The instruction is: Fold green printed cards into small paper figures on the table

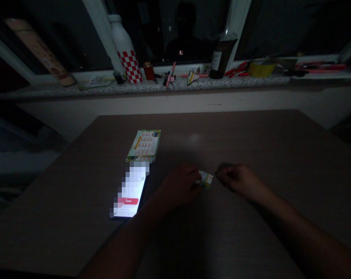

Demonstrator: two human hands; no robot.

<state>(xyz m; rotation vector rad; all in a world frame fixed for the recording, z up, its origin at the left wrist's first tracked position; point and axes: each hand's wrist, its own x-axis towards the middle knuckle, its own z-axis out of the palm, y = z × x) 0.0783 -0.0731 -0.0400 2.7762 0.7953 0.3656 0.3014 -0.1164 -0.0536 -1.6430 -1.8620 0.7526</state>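
My left hand [181,185] rests low over the table, its fingers bent onto a small printed paper card [206,179]. The card's right part, white with green and yellow, sticks out past my fingertips; the rest is under the hand. Just right of the card, apart from it, my right hand [241,179] is closed with thumb and fingers together. Whatever it may hold is too dark to make out. Left of my left hand lies a lit phone [131,193], its screen partly blurred. A small stack of printed cards [146,143] with rows of red print lies behind the phone.
The brown table [251,135] reaches back to a wall below a speckled windowsill [175,86]. On the sill stand a white bottle with red checks [128,58], a small red jar [148,71], a dark pouch [220,60], a tall tube [41,54] and several pens [171,73]. The light is dim.
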